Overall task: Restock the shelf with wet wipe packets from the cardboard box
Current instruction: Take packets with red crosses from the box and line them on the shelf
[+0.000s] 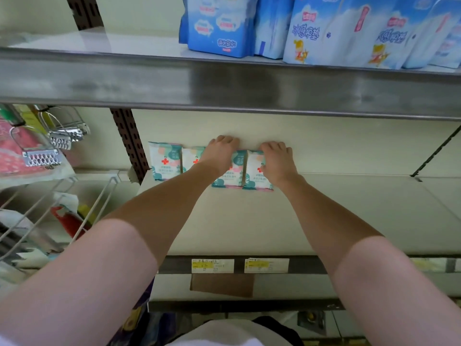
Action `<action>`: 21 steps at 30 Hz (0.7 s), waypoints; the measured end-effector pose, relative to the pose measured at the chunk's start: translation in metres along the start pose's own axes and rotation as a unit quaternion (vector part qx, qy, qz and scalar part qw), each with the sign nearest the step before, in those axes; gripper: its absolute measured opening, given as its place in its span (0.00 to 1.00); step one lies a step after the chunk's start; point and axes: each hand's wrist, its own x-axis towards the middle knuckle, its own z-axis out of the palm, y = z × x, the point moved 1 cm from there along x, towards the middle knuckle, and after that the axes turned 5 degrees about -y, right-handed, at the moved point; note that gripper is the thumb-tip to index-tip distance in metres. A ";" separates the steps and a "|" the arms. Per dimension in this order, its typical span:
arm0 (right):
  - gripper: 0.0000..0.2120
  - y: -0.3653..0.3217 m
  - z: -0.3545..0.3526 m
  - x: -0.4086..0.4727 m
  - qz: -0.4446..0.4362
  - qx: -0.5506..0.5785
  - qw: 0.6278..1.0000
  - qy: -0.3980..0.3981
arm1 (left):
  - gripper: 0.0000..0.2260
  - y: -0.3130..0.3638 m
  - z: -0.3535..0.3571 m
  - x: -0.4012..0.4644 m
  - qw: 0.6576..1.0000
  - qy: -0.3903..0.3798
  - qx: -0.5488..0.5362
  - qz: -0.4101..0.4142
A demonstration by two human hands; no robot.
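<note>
Both arms reach to the back of the shelf [324,216], where four wet wipe packets stand upright in a row against the rear wall. The left hand [219,156] grips the top of the third packet [230,177], fingers curled over its upper edge. The right hand [277,161] grips the top of the fourth packet [254,174] just beside it. Two more packets [164,162] stand to the left. Blue packs [219,26] occupy the upper shelf [99,78].

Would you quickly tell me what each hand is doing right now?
Left hand: fingers curled over the top of a wet wipe packet, holding it.
Right hand: gripping the neighbouring packet.
</note>
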 end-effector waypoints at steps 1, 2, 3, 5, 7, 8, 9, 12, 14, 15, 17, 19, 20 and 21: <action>0.21 0.001 0.001 0.002 -0.003 -0.003 1.000 0.007 | 0.20 0.000 0.001 0.001 1.000 0.002 0.012 0.004; 0.22 0.001 0.002 0.004 -0.004 -0.004 1.000 0.017 | 0.20 0.000 0.003 0.002 1.000 0.006 0.021 0.008; 0.22 0.001 0.003 0.005 -0.004 -0.005 1.000 0.026 | 0.20 0.000 0.005 0.003 1.000 0.010 0.027 0.011; 0.22 0.001 0.004 0.006 -0.005 -0.011 0.999 0.036 | 0.20 0.000 0.008 0.002 0.999 0.021 0.040 0.019; 0.23 -0.001 0.005 0.006 -0.005 -0.011 0.999 0.037 | 0.20 0.001 0.009 0.000 0.998 0.032 0.051 0.023; 0.23 -0.002 0.005 0.006 -0.005 -0.010 0.999 0.036 | 0.19 0.001 0.009 -0.001 0.997 0.037 0.055 0.024; 0.23 -0.002 0.005 0.005 -0.005 -0.009 0.999 0.034 | 0.19 0.002 0.009 -0.001 0.997 0.040 0.058 0.021; 0.24 -0.003 0.004 0.001 -0.011 0.001 0.999 0.042 | 0.19 0.003 0.008 -0.003 0.997 0.047 0.063 0.015; 0.25 -0.003 0.002 -0.003 -0.010 0.013 0.998 0.060 | 0.20 0.005 0.007 -0.004 0.996 0.050 0.067 0.013; 0.26 -0.005 0.000 -0.005 -0.007 0.019 0.998 0.067 | 0.20 0.006 0.006 -0.005 0.996 0.051 0.070 0.012; 0.26 -0.007 -0.003 -0.009 -0.001 0.018 0.998 0.067 | 0.19 0.009 0.003 -0.008 0.996 0.048 0.076 0.011; 0.25 -0.009 -0.007 -0.013 0.002 0.002 0.998 0.056 | 0.19 0.011 -0.001 -0.011 0.996 0.041 0.079 0.012; 0.25 -0.009 -0.009 -0.015 0.001 -0.005 0.999 0.052 | 0.19 0.012 -0.003 -0.013 0.996 0.038 0.079 0.012; 0.25 -0.010 -0.012 -0.018 0.001 -0.010 0.999 0.047 | 0.19 0.012 -0.004 -0.015 0.996 0.036 0.081 0.012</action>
